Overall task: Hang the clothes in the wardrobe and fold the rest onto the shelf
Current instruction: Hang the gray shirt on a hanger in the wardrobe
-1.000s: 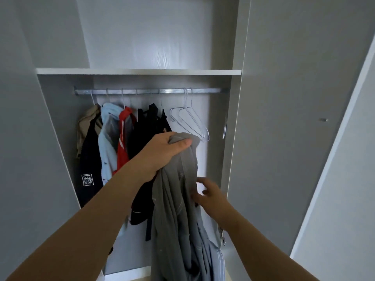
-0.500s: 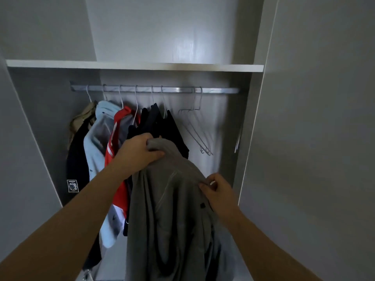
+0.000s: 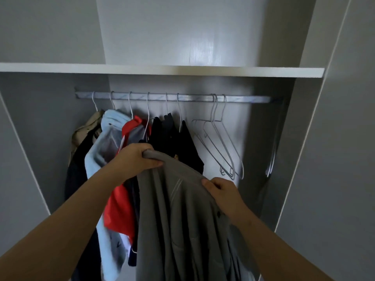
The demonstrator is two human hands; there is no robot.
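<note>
I hold a grey garment (image 3: 178,216) up in front of the open wardrobe. My left hand (image 3: 136,161) grips its top edge on the left. My right hand (image 3: 223,191) pinches the same edge lower on the right. The cloth hangs down between my arms and hides the wardrobe's lower middle. Behind it a metal rail (image 3: 243,98) carries several hung clothes: a beige piece (image 3: 85,128), a light blue one (image 3: 105,142), a red one (image 3: 121,203) and black ones (image 3: 172,136). Empty wire hangers (image 3: 221,145) hang to the right of them. A white shelf (image 3: 203,70) runs above the rail.
The open wardrobe door (image 3: 334,159) stands at the right. A grey side panel (image 3: 18,159) closes the left. More thin hangers (image 3: 273,155) hang against the right inner wall. The rail is bare to the right of the empty hangers.
My view has moved closer to the wardrobe and tilted up. Both hands have spread the grey garment's top edge wider, the right hand shifting from its side up to the edge.
</note>
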